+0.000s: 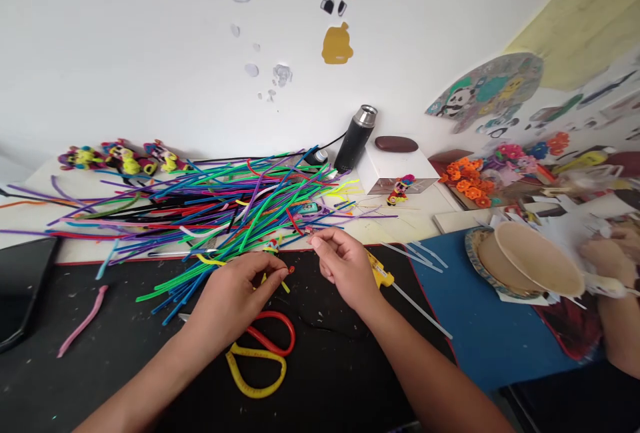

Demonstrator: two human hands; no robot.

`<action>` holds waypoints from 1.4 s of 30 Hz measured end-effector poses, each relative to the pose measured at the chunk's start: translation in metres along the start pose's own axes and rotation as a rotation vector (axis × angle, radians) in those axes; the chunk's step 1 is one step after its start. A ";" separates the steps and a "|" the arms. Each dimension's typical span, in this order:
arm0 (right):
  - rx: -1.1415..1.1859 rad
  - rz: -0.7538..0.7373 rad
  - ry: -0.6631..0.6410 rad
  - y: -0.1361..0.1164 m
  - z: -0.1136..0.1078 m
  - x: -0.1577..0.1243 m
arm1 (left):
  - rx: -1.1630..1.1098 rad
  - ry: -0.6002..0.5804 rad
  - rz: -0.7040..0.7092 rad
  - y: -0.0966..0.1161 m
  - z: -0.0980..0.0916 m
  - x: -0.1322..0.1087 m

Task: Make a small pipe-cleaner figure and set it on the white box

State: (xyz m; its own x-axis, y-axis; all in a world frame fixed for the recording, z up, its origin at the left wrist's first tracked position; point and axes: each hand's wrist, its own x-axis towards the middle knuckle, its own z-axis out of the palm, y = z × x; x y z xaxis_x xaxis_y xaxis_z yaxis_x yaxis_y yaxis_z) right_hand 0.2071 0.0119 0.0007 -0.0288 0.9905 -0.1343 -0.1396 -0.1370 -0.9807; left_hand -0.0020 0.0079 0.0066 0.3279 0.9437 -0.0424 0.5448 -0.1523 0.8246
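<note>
My left hand (243,289) is closed in a pinch, with a small red-orange curl (291,270), apparently pipe cleaner, at its fingertips. A short yellow strip shows just below those fingers. My right hand (345,266) is also pinched, a little higher and to the right; the tiny thing at its fingertips is too small to name. Partly under my left hand lie scissors (293,336) with one red and one yellow handle loop. Beside my right wrist is a yellow glue gun (383,271), half hidden, with a pale glue stick (423,311) reaching to the right.
A heap of coloured pipe cleaners (260,209) covers the table behind my hands. Finished dolls (123,156) sit at back left, another doll (401,189) by a white box (395,166). A black flask (355,139) stands there. At right, a co-worker's arm (620,326) is near a beige bowl (540,259).
</note>
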 end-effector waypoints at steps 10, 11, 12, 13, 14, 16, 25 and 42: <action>-0.415 0.016 0.005 -0.001 -0.045 -0.006 | 0.483 -0.254 0.225 0.029 0.057 0.031; -0.442 0.012 0.004 -0.001 -0.046 -0.006 | 0.504 -0.264 0.223 0.029 0.061 0.033; -0.458 0.012 0.002 -0.002 -0.047 -0.006 | 0.523 -0.268 0.222 0.028 0.065 0.035; -0.465 0.014 0.001 -0.002 -0.048 -0.006 | 0.539 -0.266 0.224 0.027 0.067 0.036; -0.468 0.018 -0.003 -0.001 -0.049 -0.007 | 0.554 -0.259 0.230 0.026 0.069 0.036; -0.466 0.016 -0.006 0.001 -0.051 -0.007 | 0.582 -0.234 0.257 0.024 0.070 0.037; -0.605 -0.048 -0.031 0.008 -0.059 -0.011 | 0.689 -0.177 0.334 0.019 0.068 0.032; -1.458 -0.090 -0.310 0.001 -0.054 0.007 | 0.628 -0.225 0.355 0.012 0.075 0.029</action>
State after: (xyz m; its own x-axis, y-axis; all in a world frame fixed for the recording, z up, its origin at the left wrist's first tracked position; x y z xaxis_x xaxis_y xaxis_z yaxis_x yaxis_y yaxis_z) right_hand 0.2599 0.0190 -0.0085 -0.3042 0.9279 -0.2156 0.9286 0.2383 -0.2845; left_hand 0.0718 0.0118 -0.0271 0.6788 0.7344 -0.0044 0.6925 -0.6380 0.3368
